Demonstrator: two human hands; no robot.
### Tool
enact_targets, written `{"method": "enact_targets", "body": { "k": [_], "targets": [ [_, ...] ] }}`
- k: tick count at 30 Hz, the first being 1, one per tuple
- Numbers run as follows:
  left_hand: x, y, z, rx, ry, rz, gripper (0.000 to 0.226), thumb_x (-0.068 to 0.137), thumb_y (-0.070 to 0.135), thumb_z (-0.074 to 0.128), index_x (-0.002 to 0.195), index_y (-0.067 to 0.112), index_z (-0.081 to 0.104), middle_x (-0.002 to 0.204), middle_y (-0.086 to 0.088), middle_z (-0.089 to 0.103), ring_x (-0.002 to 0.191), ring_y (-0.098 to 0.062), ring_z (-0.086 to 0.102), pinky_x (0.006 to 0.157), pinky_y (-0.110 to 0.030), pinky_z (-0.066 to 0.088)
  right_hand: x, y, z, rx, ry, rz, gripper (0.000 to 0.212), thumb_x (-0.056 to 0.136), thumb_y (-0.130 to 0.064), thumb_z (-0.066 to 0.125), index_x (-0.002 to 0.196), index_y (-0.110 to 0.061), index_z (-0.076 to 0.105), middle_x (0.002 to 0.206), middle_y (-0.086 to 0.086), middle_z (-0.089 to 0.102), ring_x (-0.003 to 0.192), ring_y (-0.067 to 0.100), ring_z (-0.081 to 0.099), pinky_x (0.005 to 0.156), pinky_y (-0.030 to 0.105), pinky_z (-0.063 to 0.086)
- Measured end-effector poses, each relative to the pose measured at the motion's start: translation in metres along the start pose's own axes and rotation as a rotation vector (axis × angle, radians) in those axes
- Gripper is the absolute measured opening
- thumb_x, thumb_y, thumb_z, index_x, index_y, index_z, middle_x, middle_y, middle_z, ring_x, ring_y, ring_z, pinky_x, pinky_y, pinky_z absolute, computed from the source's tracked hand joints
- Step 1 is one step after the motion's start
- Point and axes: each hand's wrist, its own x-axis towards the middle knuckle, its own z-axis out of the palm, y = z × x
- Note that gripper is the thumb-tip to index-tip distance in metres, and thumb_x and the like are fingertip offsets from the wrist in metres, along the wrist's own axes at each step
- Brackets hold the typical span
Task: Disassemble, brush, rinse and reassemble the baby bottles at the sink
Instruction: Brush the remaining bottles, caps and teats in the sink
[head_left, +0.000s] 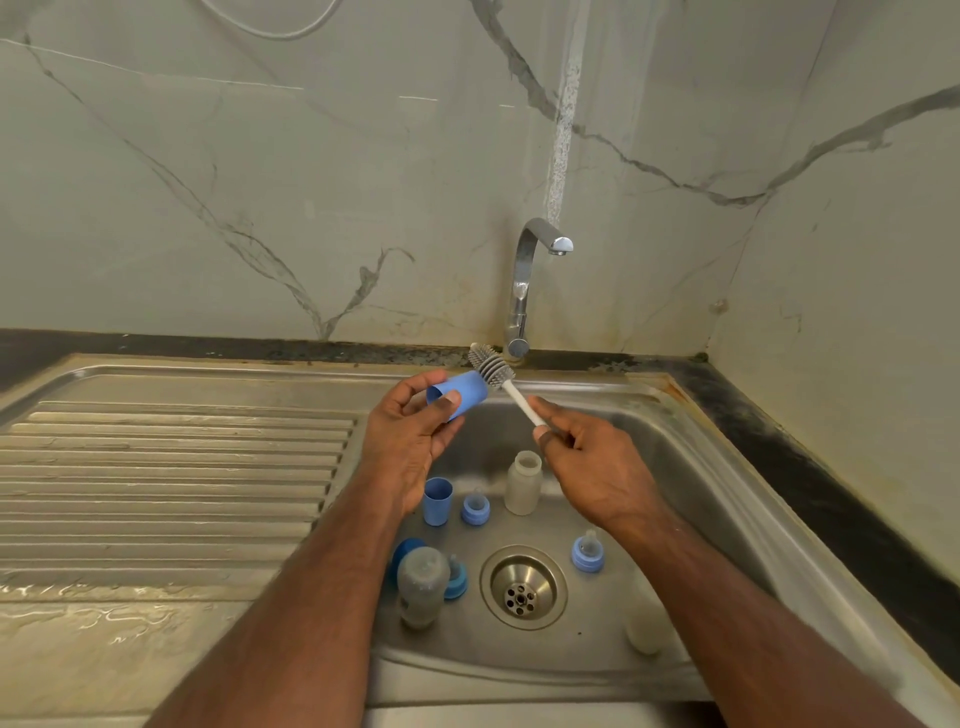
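- The left hand grasps a blue cylindrical plastic bottle cap, thumb on its near side and fingers curled behind it, holding it on its side above the stainless steel sink basin.
- The right hand pinches the white handle of a bottle brush; its grey silicone bristle head lies just beside the far end of the held cap, touching or nearly so.
- Standing in the basin: a second blue cylindrical cap, a small blue collar with a clear teat just right of it, and an open translucent bottle body upright beyond that.
- Nearer the camera, a cloudy bottle lies left of the round metal drain, with a blue collar and teat touching its right side and a blue piece partly hidden behind it.
- Another blue collar with teat sits right of the drain.
- A pale translucent bottle, blurred, lies by the right forearm.
- A chrome tap rises behind the basin; the ribbed drainboard lies left.
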Motion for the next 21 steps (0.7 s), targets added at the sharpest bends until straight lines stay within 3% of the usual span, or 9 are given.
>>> {"method": "enact_targets", "body": {
  "k": [6, 11, 15, 21],
  "targets": [
    [0.006, -0.006, -0.004, 0.087, 0.033, -0.015, 0.038, 0.082, -0.003, 0.078, 0.115, 0.012, 0.069, 0.116, -0.011, 0.074, 0.113, -0.029, 0.07, 0.1, -0.046, 0.056, -0.008, -0.007, 0.009, -0.028, -0.064, -0.101, 0.039, 0.103, -0.033, 0.051, 0.14, -0.046, 0.05, 0.082, -0.012, 0.064, 0.062, 0.006, 0.053, 0.063, 0.024, 0.051],
    [0.005, -0.005, -0.004, 0.127, 0.059, -0.004, 0.035, 0.083, -0.005, 0.077, 0.107, 0.02, 0.072, 0.115, -0.011, 0.074, 0.112, -0.028, 0.07, 0.099, -0.046, 0.056, 0.002, 0.0, -0.001, -0.118, -0.019, -0.002, 0.04, 0.105, -0.032, 0.046, 0.144, -0.042, 0.049, 0.073, -0.012, 0.055, 0.061, 0.006, 0.052, 0.058, 0.021, 0.044],
    [0.005, -0.005, -0.003, 0.12, 0.03, -0.001, 0.04, 0.08, -0.008, 0.078, 0.111, 0.018, 0.073, 0.112, -0.01, 0.076, 0.11, -0.027, 0.071, 0.099, -0.045, 0.055, -0.006, -0.006, 0.002, -0.045, -0.056, -0.064, 0.038, 0.103, -0.033, 0.051, 0.139, -0.044, 0.053, 0.078, -0.011, 0.064, 0.062, 0.006, 0.053, 0.06, 0.022, 0.049],
    [0.003, -0.005, -0.003, 0.166, 0.034, 0.004, 0.041, 0.08, -0.007, 0.078, 0.108, 0.023, 0.074, 0.113, -0.008, 0.076, 0.111, -0.026, 0.071, 0.1, -0.047, 0.056, -0.001, -0.004, 0.0, -0.065, -0.037, -0.011, 0.038, 0.104, -0.035, 0.048, 0.141, -0.044, 0.05, 0.073, -0.011, 0.057, 0.061, 0.005, 0.052, 0.056, 0.018, 0.042]
  ]
}}
